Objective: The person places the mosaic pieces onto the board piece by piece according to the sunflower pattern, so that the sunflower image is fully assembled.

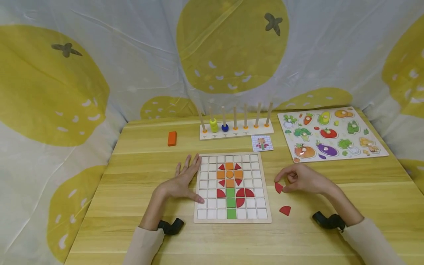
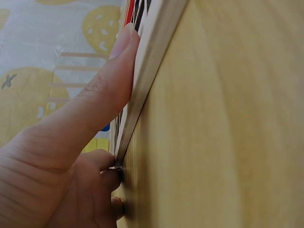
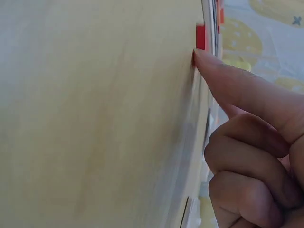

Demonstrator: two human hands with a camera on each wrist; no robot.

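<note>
A wooden grid board [image 1: 202, 215] lies at the table's centre, with orange, red and green pieces set in it as a flower. My left hand [image 1: 187, 180] rests flat on the table at the board's left side, fingers straight. In the left wrist view its thumb [image 2: 102, 95] presses along the board's edge [image 2: 152, 61]. To the right of the board, my right hand [image 1: 284, 183] pinches a red quarter-circle piece [image 1: 279, 187] that touches the table. The right wrist view shows the thumb [image 3: 228, 80] against that red piece [image 3: 201, 37], the other fingers curled. A second red piece [image 1: 285, 210] lies loose nearer me.
Behind the board stand a peg rack [image 1: 236, 132] with a yellow-green and a blue ring, a small pattern card [image 1: 262, 143] and an orange block [image 1: 172, 138]. A vegetable puzzle board [image 1: 331, 134] lies at the back right. A lemon-print cloth [image 1: 99, 73] surrounds the table.
</note>
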